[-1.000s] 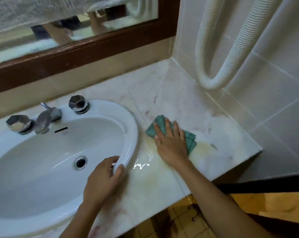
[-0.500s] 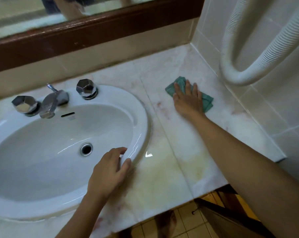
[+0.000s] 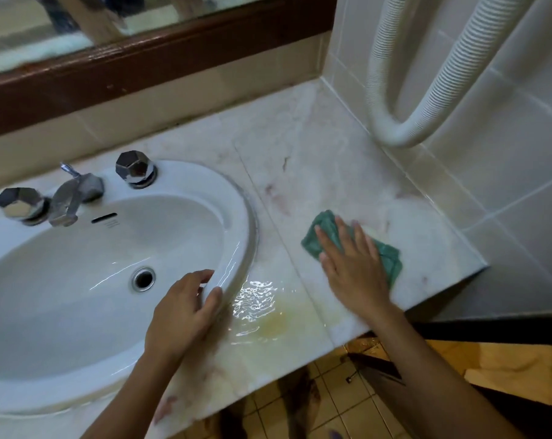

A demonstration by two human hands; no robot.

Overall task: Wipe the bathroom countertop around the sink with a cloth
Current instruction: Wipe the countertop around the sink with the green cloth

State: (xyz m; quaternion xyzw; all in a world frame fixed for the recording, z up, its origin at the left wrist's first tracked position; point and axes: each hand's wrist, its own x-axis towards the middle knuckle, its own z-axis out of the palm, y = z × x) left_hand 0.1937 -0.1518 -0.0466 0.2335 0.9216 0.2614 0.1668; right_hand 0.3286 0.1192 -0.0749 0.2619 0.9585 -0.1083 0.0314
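A green cloth (image 3: pixel 323 232) lies flat on the pale marble countertop (image 3: pixel 315 160), right of the white oval sink (image 3: pixel 236 198) and near the counter's front right corner. My right hand (image 3: pixel 352 267) presses flat on the cloth, fingers spread and covering its middle. My left hand (image 3: pixel 182 312) rests on the sink's front right rim, fingers curled over the edge. A wet, yellowish patch (image 3: pixel 268 315) glistens on the counter between both hands.
A chrome tap (image 3: pixel 68 198) with two faceted knobs (image 3: pixel 135 169) stands behind the basin. A white ribbed hose (image 3: pixel 391 134) loops down the tiled right wall above the counter. A wood-framed mirror (image 3: pixel 160 55) runs along the back. Tiled floor shows below the counter edge.
My right hand has slid the cloth from the back right part of the counter towards the front edge. My left hand has stayed on the sink rim.
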